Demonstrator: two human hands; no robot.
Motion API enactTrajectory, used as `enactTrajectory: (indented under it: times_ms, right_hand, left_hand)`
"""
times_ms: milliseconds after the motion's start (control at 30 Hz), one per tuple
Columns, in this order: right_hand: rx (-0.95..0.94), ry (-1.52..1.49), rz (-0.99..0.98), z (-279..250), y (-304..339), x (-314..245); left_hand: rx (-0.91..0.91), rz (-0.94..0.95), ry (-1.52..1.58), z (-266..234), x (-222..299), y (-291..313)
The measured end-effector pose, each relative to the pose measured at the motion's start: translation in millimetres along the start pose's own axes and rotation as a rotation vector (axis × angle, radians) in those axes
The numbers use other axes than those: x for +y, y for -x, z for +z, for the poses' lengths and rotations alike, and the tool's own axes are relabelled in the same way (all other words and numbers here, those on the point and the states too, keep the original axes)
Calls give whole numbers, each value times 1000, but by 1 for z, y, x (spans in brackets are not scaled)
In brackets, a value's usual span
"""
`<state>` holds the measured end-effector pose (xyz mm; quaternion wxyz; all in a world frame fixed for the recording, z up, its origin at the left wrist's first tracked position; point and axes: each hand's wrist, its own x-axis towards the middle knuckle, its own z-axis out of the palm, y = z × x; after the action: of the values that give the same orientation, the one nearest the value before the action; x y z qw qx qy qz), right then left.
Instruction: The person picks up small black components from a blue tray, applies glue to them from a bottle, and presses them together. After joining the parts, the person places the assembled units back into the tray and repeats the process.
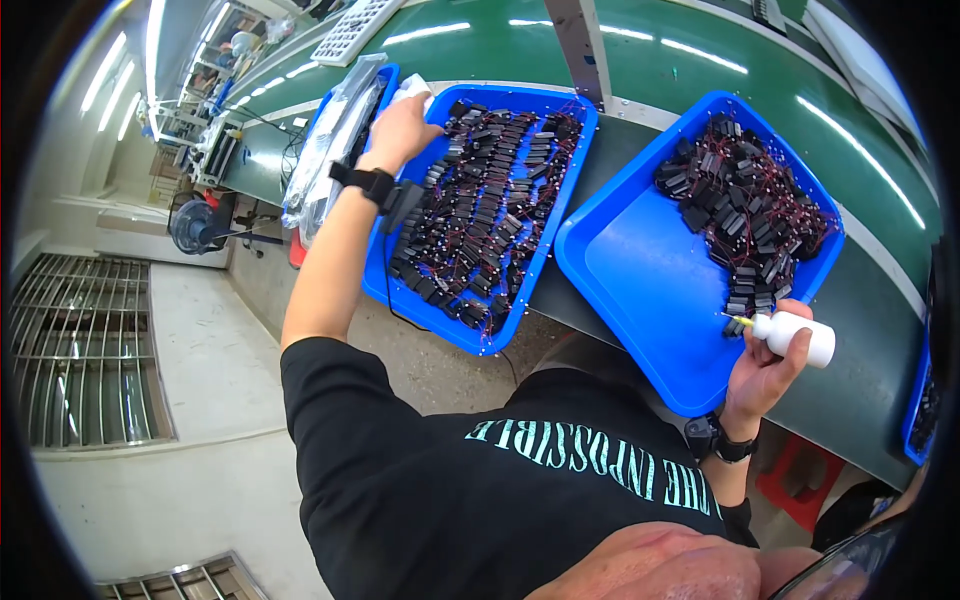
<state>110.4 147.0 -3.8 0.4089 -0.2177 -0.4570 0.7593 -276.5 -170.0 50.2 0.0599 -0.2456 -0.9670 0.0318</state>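
My right hand [765, 372] grips a white squeeze bottle [803, 338] with a thin yellow nozzle. The bottle lies tilted, nozzle to the left, over the near right rim of the right blue tray [640, 290]. In that tray, small black parts [745, 200] with red wires are heaped at the far right. At the far left corner of the left blue tray [520, 325], my left hand [400, 130] has its fingers closed on a white crumpled piece [412, 90], perhaps paper or cloth; its thumb sticks out. Black wired parts [490, 190] lie in rough rows in the left tray.
Clear plastic bags [335, 140] cover another blue tray at far left. A metal post [578, 50] stands behind the trays on the green bench [450, 50]. A fan [192, 225] is at left, a red stool [800, 485] at lower right. Another blue tray [918, 410] shows at the right edge.
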Motion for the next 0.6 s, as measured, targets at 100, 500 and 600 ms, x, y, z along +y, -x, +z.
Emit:
enactTrajectory:
  times_ms: [100,500,600]
  right_hand:
    - [19,2,-4,1,0,-1]
    - [259,-132,-272,-20,-4,-19]
    - [334,-62,-284,-28,-3,-26]
  left_hand:
    - [318,127,65,-46,30,14]
    - [0,633,572,-24,307,132]
    - [-77,684,685,-3,324,116]
